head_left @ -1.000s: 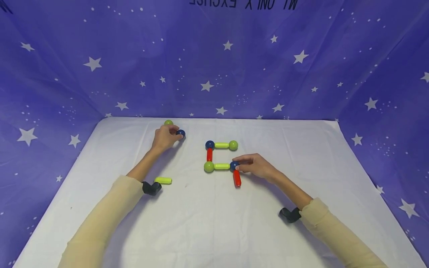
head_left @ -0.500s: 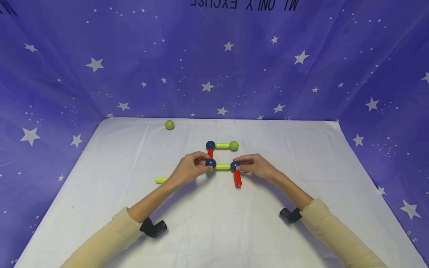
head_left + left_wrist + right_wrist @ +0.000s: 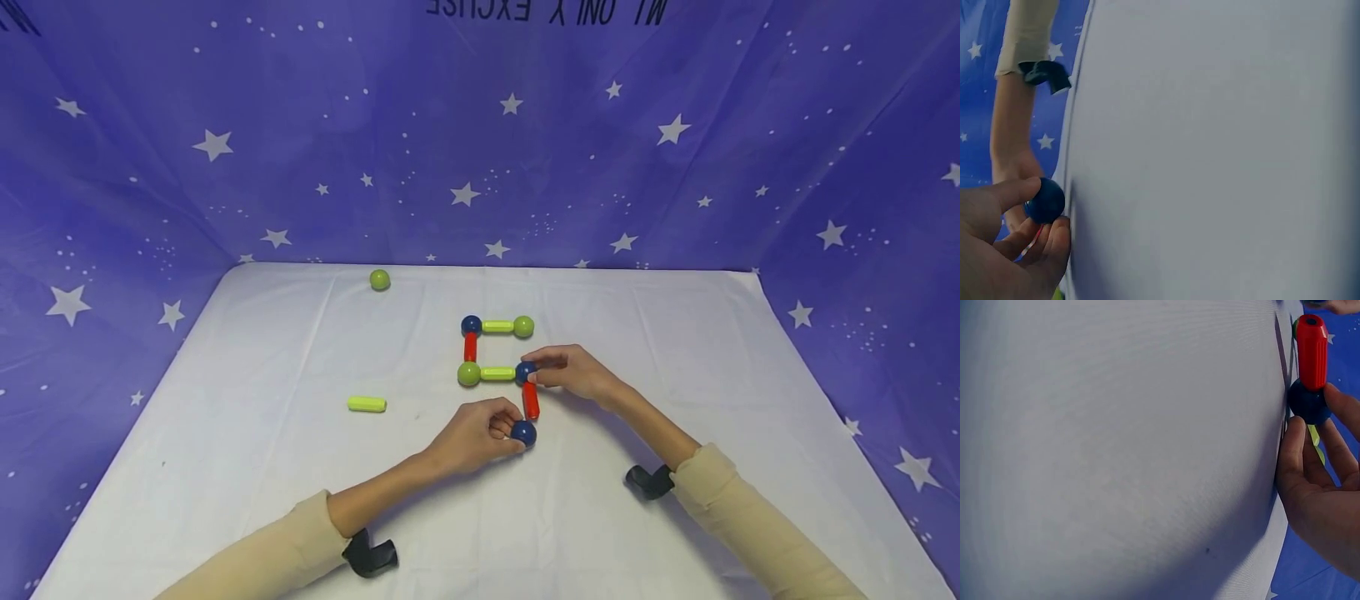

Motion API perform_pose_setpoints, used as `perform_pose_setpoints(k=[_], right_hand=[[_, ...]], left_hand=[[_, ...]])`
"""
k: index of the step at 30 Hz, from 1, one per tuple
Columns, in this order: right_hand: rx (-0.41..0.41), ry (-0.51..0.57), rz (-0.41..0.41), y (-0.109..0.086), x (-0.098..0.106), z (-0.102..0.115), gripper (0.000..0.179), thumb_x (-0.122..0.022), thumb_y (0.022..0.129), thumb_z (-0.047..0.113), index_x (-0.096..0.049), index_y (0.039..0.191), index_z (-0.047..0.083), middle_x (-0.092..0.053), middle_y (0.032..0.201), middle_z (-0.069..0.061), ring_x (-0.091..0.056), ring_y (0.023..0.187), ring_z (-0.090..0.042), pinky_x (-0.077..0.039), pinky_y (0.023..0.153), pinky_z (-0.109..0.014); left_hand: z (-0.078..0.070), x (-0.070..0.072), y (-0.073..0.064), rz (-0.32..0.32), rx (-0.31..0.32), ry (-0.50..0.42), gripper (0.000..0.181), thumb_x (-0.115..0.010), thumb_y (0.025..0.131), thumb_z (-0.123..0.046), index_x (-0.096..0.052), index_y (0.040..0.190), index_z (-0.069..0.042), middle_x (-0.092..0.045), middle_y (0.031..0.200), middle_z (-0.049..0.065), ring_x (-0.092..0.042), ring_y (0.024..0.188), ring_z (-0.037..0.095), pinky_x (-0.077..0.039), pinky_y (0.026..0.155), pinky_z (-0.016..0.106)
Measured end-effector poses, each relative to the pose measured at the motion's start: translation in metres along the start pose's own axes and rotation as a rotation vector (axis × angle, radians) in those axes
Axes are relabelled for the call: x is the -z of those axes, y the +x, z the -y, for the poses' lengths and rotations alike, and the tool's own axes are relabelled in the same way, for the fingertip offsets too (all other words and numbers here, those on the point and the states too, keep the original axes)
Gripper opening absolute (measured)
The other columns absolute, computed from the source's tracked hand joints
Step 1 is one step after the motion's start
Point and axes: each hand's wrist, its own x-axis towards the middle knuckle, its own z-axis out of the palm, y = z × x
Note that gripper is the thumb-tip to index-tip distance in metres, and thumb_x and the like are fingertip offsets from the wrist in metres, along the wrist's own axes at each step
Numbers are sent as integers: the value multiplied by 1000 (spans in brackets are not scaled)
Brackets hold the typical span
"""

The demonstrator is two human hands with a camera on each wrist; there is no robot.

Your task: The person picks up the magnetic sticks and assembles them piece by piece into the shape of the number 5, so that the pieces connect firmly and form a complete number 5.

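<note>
Between thumb and fingers my left hand (image 3: pixel 480 435) pinches a loose blue ball (image 3: pixel 523 433), just below the near end of a red rod (image 3: pixel 531 401). My right hand (image 3: pixel 576 372) pinches another blue ball (image 3: pixel 526 372), the one this red rod joins. From that ball a yellow-green rod (image 3: pixel 498 374) runs left to a green ball (image 3: pixel 468 373). A second red rod (image 3: pixel 470 347) leads from there up to a blue ball (image 3: pixel 471 325), and a yellow-green rod (image 3: pixel 497 326) ends at a green ball (image 3: pixel 523 326). In the right wrist view, the red rod (image 3: pixel 1313 353) shows its bare end.
A loose green ball (image 3: pixel 380 279) lies near the back edge of the white-covered table (image 3: pixel 660 333). Left of the joined pieces is a loose yellow-green rod (image 3: pixel 367 404). Purple star-printed cloth (image 3: pixel 420 133) stands behind and at both sides.
My left hand has carried the blue ball from the back left, over the joined pieces, to the near end of the red rod. My right hand stays on its ball.
</note>
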Motion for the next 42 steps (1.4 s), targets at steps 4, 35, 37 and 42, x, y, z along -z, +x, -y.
perform_pose_setpoints(k=[4,35,37,42], right_hand=[[7,5,4,1,0,0,39,-74,90,21,-68,127,10,-67,121,-7,-59,103,-26,-48,84,-37],[74,-93,-74,-28,-3,-8,49,-76,90,19,-57,131,2,-66,116,-14,-64,102,-28,-50,86,-39],[83,-74,-59,-39,-5,-12,40,-75,90,17,-60,123,-1,-66,110,-12,-64,98,-26,-50,84,-37],[115,15,53,-63,-15,-17,25,-74,90,11,-64,110,-1,-68,99,-8,-65,92,-22,-50,82,-29]], left_hand=[[2,-5,1,-24,-13,25,24,-82,82,-7,-68,102,-6,-67,86,-1,-61,77,8,-52,74,23],[0,-13,11,-8,-65,10,19,-77,83,1,-66,98,-1,-67,86,1,-63,78,9,-53,74,22],[0,-12,11,-4,-57,4,19,-77,83,1,-66,98,-1,-67,86,1,-63,78,8,-53,74,22],[-2,-11,9,-4,-40,-7,19,-76,84,1,-67,100,-2,-68,89,2,-63,79,8,-53,74,22]])
